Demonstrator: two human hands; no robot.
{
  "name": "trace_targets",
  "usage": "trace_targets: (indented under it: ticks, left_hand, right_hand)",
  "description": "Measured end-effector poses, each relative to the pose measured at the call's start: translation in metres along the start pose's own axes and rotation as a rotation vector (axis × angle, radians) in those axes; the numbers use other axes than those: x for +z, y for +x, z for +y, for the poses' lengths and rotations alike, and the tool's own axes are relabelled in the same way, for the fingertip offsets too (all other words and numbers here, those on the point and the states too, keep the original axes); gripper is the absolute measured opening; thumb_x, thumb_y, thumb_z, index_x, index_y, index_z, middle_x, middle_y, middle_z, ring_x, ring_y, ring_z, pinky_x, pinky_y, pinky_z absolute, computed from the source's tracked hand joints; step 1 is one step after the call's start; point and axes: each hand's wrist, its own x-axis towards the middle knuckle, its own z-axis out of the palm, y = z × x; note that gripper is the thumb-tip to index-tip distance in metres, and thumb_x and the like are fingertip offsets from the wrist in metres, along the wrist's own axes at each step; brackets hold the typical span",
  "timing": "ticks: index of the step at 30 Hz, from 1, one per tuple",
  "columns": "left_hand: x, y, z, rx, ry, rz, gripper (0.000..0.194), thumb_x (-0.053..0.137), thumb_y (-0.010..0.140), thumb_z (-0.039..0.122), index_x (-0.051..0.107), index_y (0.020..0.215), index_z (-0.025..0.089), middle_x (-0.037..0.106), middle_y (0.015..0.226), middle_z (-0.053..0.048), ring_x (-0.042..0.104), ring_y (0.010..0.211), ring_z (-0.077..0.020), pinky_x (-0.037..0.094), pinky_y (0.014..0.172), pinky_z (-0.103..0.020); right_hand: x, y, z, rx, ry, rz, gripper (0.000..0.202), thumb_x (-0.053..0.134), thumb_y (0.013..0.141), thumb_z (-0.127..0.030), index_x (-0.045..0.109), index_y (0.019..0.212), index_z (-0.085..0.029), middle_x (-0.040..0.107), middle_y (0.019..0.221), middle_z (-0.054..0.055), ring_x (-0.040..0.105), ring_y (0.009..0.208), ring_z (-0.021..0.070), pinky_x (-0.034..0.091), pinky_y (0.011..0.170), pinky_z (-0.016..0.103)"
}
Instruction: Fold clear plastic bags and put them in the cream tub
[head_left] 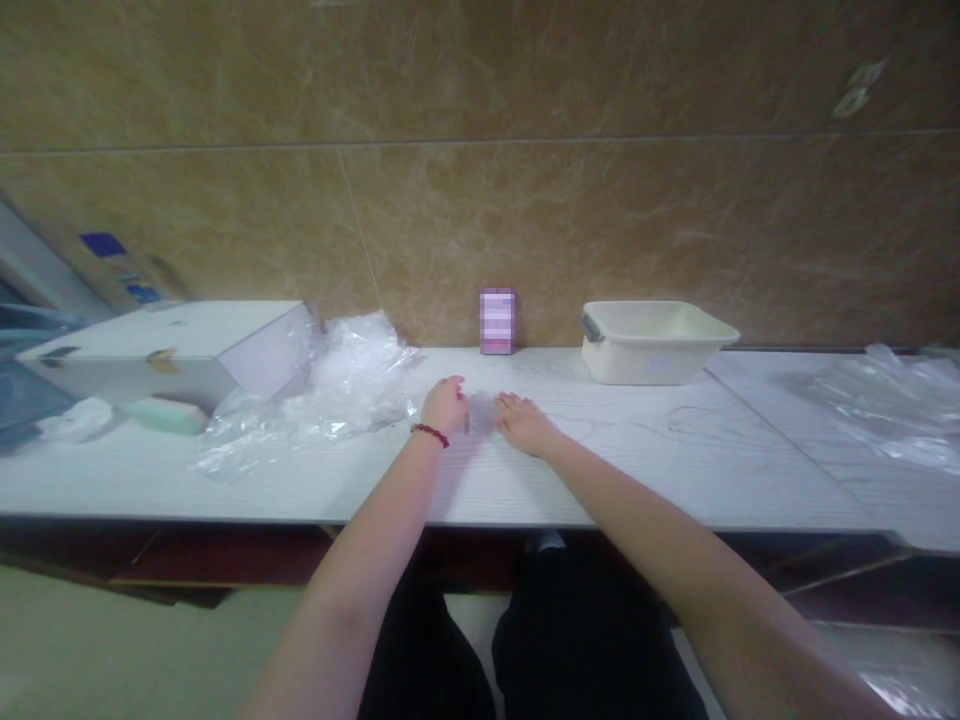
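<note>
My left hand (pixel 445 405), with a dark red beaded bracelet (pixel 430 434) at the wrist, is held on its side just above the white wood-grain table (pixel 637 470). Its fingers are apart and slightly bent, pointing toward the right. My right hand (pixel 525 424) lies palm down on the table, fingers stretched out toward the left hand. Between both hands is a faint, pale, see-through patch (pixel 480 408), too blurred to name. Crumpled clear plastic film (pixel 352 380) lies close to the left of my left hand.
A cream plastic basin (pixel 649 345) with a grey handle stands right of my hands by the tiled wall. A small blurred-out upright card or screen (pixel 497 322) leans there too. At left are a white box (pixel 165 340) and a pale green block (pixel 166 415); more clear film (pixel 892 405) lies far right.
</note>
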Motion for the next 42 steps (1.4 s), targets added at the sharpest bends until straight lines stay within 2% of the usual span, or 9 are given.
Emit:
trace_targets:
  ticks: [3, 6, 9, 12, 18, 27, 36, 39, 42]
  left_hand:
    - [0.023, -0.002, 0.009, 0.341, 0.335, 0.02, 0.039, 0.038, 0.074, 0.011, 0.045, 0.112, 0.015, 0.052, 0.11, -0.009, 0.044, 0.105, -0.0176, 0.03, 0.092, -0.031]
    - [0.043, -0.005, 0.01, 0.47, 0.633, -0.044, 0.039, 0.029, 0.081, 0.018, 0.038, 0.118, 0.012, 0.05, 0.113, -0.012, 0.045, 0.104, -0.0181, 0.029, 0.092, -0.034]
    - [0.049, -0.007, 0.002, 0.453, 0.696, -0.086, 0.041, 0.022, 0.084, 0.026, 0.036, 0.119, 0.01, 0.046, 0.118, -0.013, 0.041, 0.109, -0.0205, 0.028, 0.092, -0.038]
    - [0.045, -0.008, -0.009, 0.436, 0.73, -0.127, 0.048, 0.018, 0.084, 0.033, 0.031, 0.124, 0.009, 0.037, 0.128, -0.011, 0.031, 0.117, -0.0223, 0.024, 0.095, -0.041]
    - [0.039, -0.01, -0.016, 0.359, 0.844, -0.189, 0.051, 0.015, 0.083, 0.033, 0.024, 0.128, 0.011, 0.023, 0.135, -0.008, 0.019, 0.123, -0.0201, 0.014, 0.098, -0.046]
    - [0.028, -0.017, -0.016, 0.322, 0.878, -0.208, 0.053, 0.012, 0.082, 0.037, 0.022, 0.129, 0.013, 0.022, 0.135, -0.007, 0.018, 0.123, -0.0196, 0.009, 0.097, -0.051]
    - [0.021, -0.019, -0.021, 0.302, 0.857, -0.209, 0.053, 0.014, 0.083, 0.04, 0.021, 0.129, 0.017, 0.02, 0.136, -0.006, 0.014, 0.124, -0.0227, 0.005, 0.095, -0.055]
    - [0.017, -0.019, -0.022, 0.288, 0.833, -0.215, 0.053, 0.017, 0.082, 0.044, 0.022, 0.129, 0.019, 0.02, 0.136, -0.006, 0.014, 0.124, -0.0245, 0.004, 0.094, -0.057]
    - [0.013, -0.019, -0.023, 0.273, 0.828, -0.22, 0.056, 0.019, 0.08, 0.048, 0.023, 0.128, 0.018, 0.02, 0.136, -0.008, 0.012, 0.124, -0.0261, 0.002, 0.093, -0.058]
  right_hand:
    - [-0.004, -0.002, -0.001, -0.024, -0.022, 0.027, 0.049, 0.022, 0.084, -0.032, 0.03, 0.127, -0.009, 0.027, 0.132, 0.012, 0.025, 0.12, 0.0235, 0.02, 0.095, 0.04]
    - [-0.007, -0.002, -0.002, -0.041, -0.041, -0.022, 0.048, 0.025, 0.082, -0.026, 0.031, 0.126, -0.007, 0.028, 0.131, 0.013, 0.025, 0.12, 0.024, 0.02, 0.095, 0.039]
    - [-0.006, -0.001, -0.003, -0.012, -0.04, -0.055, 0.049, 0.021, 0.083, -0.025, 0.027, 0.128, -0.006, 0.026, 0.132, 0.013, 0.022, 0.121, 0.0228, 0.019, 0.096, 0.039]
    - [-0.003, 0.001, -0.002, 0.01, -0.021, -0.046, 0.051, 0.014, 0.084, -0.029, 0.023, 0.13, -0.009, 0.023, 0.134, 0.009, 0.021, 0.122, 0.0217, 0.018, 0.097, 0.039]
    - [-0.005, -0.001, 0.003, 0.008, 0.01, -0.086, 0.052, 0.012, 0.084, -0.037, 0.022, 0.13, -0.015, 0.019, 0.136, 0.005, 0.018, 0.123, 0.0198, 0.015, 0.098, 0.04]
    - [-0.018, -0.01, 0.017, 0.065, -0.002, -0.196, 0.059, 0.009, 0.081, -0.051, 0.013, 0.132, -0.021, 0.01, 0.138, 0.001, 0.011, 0.125, 0.0206, 0.006, 0.095, 0.053]
    - [-0.02, -0.018, 0.039, 0.116, -0.022, -0.216, 0.069, 0.012, 0.076, -0.06, 0.01, 0.133, -0.021, 0.01, 0.138, 0.004, 0.008, 0.125, 0.0228, -0.002, 0.095, 0.054]
    - [-0.021, -0.019, 0.049, 0.12, -0.009, -0.223, 0.07, 0.019, 0.074, -0.062, 0.013, 0.132, -0.023, 0.013, 0.137, 0.005, 0.006, 0.125, 0.0256, 0.0, 0.093, 0.056]
    - [-0.024, -0.015, 0.058, 0.158, 0.024, -0.171, 0.059, 0.026, 0.075, -0.059, 0.03, 0.126, -0.028, 0.021, 0.135, 0.004, 0.01, 0.123, 0.0288, 0.009, 0.091, 0.058]
